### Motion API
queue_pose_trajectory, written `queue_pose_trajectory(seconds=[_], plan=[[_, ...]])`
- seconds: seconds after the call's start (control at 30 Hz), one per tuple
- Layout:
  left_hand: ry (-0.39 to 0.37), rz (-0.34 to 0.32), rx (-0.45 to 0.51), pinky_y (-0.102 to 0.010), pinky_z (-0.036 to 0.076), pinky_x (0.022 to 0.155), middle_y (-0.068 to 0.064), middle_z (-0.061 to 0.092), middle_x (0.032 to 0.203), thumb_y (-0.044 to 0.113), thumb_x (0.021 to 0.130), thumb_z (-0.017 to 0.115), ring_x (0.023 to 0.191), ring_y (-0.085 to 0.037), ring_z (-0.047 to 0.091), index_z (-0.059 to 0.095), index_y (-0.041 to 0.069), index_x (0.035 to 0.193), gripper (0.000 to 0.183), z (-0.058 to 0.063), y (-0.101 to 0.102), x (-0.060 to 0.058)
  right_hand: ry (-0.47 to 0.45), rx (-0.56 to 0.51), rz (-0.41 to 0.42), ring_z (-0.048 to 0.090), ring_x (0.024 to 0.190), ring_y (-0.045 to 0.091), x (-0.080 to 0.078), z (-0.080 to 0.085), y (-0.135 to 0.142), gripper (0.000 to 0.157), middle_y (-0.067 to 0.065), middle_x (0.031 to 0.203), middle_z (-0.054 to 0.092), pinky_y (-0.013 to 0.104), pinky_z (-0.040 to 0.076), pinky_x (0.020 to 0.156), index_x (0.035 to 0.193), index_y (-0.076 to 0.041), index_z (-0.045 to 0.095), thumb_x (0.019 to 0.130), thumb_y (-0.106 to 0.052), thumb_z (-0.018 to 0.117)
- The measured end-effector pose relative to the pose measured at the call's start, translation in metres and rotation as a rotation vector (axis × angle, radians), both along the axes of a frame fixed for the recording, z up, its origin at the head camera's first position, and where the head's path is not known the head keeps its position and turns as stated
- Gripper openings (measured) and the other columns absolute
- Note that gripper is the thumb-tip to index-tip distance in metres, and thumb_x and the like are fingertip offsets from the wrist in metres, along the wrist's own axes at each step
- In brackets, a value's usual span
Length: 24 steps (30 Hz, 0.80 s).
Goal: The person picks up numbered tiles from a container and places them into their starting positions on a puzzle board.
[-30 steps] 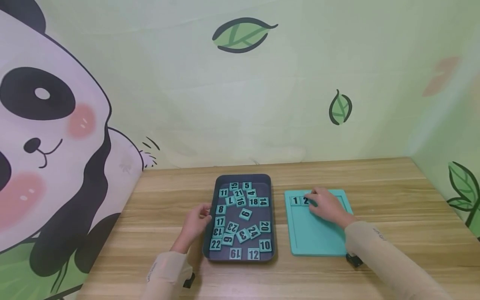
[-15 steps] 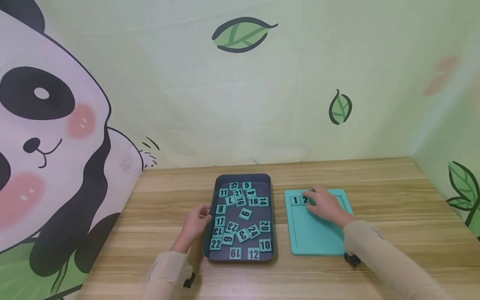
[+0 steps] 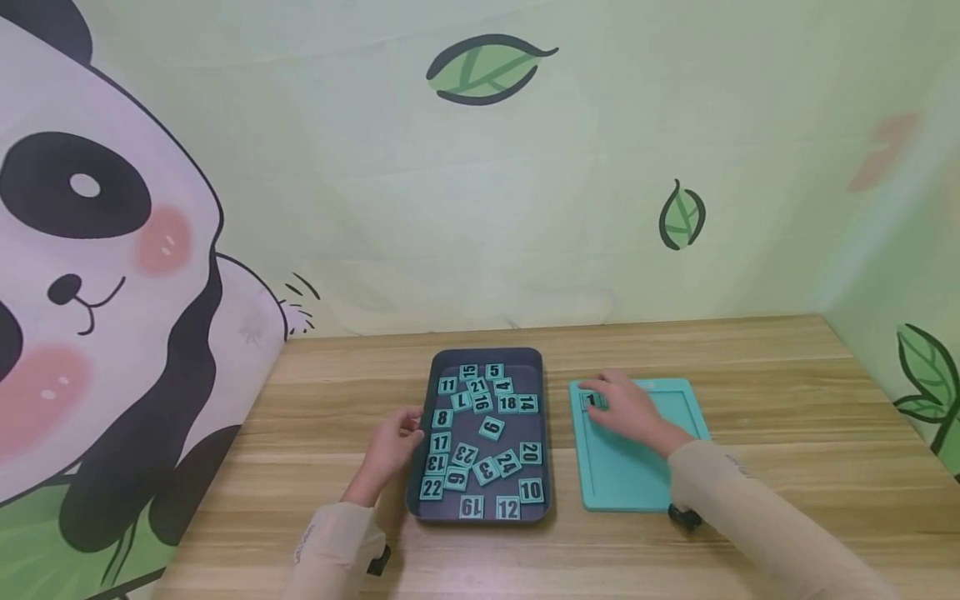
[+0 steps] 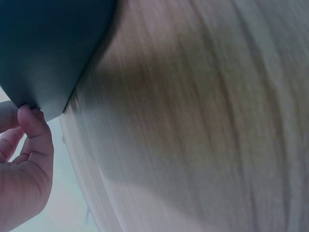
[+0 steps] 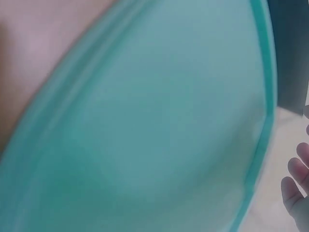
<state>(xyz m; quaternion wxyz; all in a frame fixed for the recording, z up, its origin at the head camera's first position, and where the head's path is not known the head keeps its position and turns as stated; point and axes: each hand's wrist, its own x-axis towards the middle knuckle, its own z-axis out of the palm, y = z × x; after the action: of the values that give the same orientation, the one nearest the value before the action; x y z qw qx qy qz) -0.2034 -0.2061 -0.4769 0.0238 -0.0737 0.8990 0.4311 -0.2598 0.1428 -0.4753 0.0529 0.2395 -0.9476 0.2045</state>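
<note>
In the head view, a dark tray (image 3: 489, 358) holds many loose teal number tiles, such as the 9 (image 3: 491, 428) and the 20 (image 3: 530, 453). My left hand (image 3: 392, 444) pinches the tray's left wall; the left wrist view shows the thumb (image 4: 34, 123) against it. To the right lies a shallow teal board (image 3: 626, 475). My right hand (image 3: 633, 411) is over its top left, fingertips right at the 1 tile (image 3: 589, 401). The 2 tile is hidden beneath that hand. In the right wrist view, its fingers (image 5: 300, 169) look loosely extended.
Tray and board stand side by side on a wooden table (image 3: 795, 417), a narrow strip of wood between them. Behind rises a pale green wall (image 3: 360, 208) painted with leaves and a panda (image 3: 150, 275). A black wrist camera (image 3: 685, 517) sits under the right sleeve.
My right hand has shifted left along the board's top row, from the 2 tile to the 1 tile, covering the 2. The left hand and tray have stayed put.
</note>
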Motion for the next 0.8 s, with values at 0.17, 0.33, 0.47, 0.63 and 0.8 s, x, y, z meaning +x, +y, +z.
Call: queue_pose_trajectory(seconds=[0.17, 0.33, 0.47, 0.63, 0.8], plan=[[-0.012, 0.01, 0.002, -0.029, 0.052, 0.065, -0.012, 0.057, 0.098, 0.004, 0.085, 0.053, 0.086, -0.022, 0.057, 0.053, 0.006, 0.117, 0.032, 0.0, 0.001, 0.0, 0.011, -0.039, 0.043, 0.051, 0.089, 0.02, 0.004, 0.005, -0.016, 0.035, 0.007, 0.098, 0.055, 0.036, 0.048, 0.071, 0.11, -0.01, 0.06, 0.077, -0.021, 0.062], [-0.016, 0.011, 0.004, -0.029, 0.052, 0.066, -0.012, 0.057, 0.098, 0.005, 0.085, 0.052, 0.087, -0.023, 0.057, 0.053, 0.007, 0.117, 0.032, -0.001, 0.001, 0.0, 0.012, -0.056, 0.095, 0.051, 0.093, 0.022, 0.012, 0.011, -0.034, 0.036, 0.007, 0.101, 0.056, 0.037, 0.048, 0.076, 0.11, -0.009, 0.06, 0.076, -0.02, 0.064], [-0.028, 0.018, 0.01, -0.029, 0.052, 0.067, -0.012, 0.057, 0.099, 0.006, 0.085, 0.052, 0.089, -0.023, 0.057, 0.052, 0.008, 0.118, 0.032, 0.0, 0.001, -0.001, 0.018, -0.053, 0.161, 0.051, 0.099, 0.024, 0.019, 0.015, -0.049, 0.036, 0.008, 0.105, 0.057, 0.04, 0.047, 0.083, 0.109, -0.01, 0.061, 0.075, -0.021, 0.064], [-0.029, 0.019, 0.012, -0.029, 0.052, 0.066, -0.013, 0.057, 0.1, 0.005, 0.085, 0.052, 0.088, -0.023, 0.057, 0.052, 0.006, 0.118, 0.032, 0.0, 0.001, 0.0, 0.029, -0.037, 0.27, 0.051, 0.1, 0.022, 0.028, 0.016, -0.067, 0.034, 0.006, 0.107, 0.057, 0.038, 0.046, 0.084, 0.108, -0.011, 0.062, 0.076, -0.023, 0.063], [-0.032, 0.02, 0.011, -0.028, 0.052, 0.063, -0.013, 0.057, 0.099, 0.005, 0.085, 0.052, 0.086, -0.023, 0.057, 0.052, 0.007, 0.117, 0.032, 0.0, 0.001, 0.0, 0.021, 0.013, 0.371, 0.05, 0.1, 0.02, 0.035, 0.012, -0.086, 0.033, 0.004, 0.109, 0.057, 0.036, 0.046, 0.084, 0.108, -0.012, 0.062, 0.077, -0.025, 0.061]])
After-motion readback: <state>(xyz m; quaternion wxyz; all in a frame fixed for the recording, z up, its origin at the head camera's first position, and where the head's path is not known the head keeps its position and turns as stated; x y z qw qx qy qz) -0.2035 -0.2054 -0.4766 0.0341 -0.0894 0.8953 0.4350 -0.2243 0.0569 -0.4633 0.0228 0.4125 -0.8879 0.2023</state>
